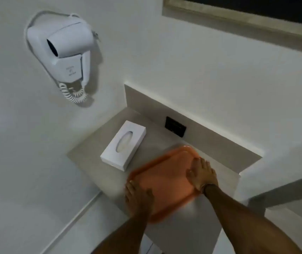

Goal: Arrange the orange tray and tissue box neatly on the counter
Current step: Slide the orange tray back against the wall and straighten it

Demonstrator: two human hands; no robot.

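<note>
An orange tray [166, 177] lies flat on the beige counter [98, 165], blurred by motion. My left hand [137, 198] grips its near left edge, fingers over the rim. My right hand [202, 174] holds its right edge, fingers spread along the rim. A white tissue box [123, 145] with an oval slot on top lies on the counter to the left of the tray, angled, a short gap apart from it.
A white wall-mounted hair dryer [64, 50] with a coiled cord hangs upper left. A black socket plate [175, 127] sits in the backsplash behind the tray. A mirror frame [238, 19] runs along the top right. The counter's left edge drops to pale floor.
</note>
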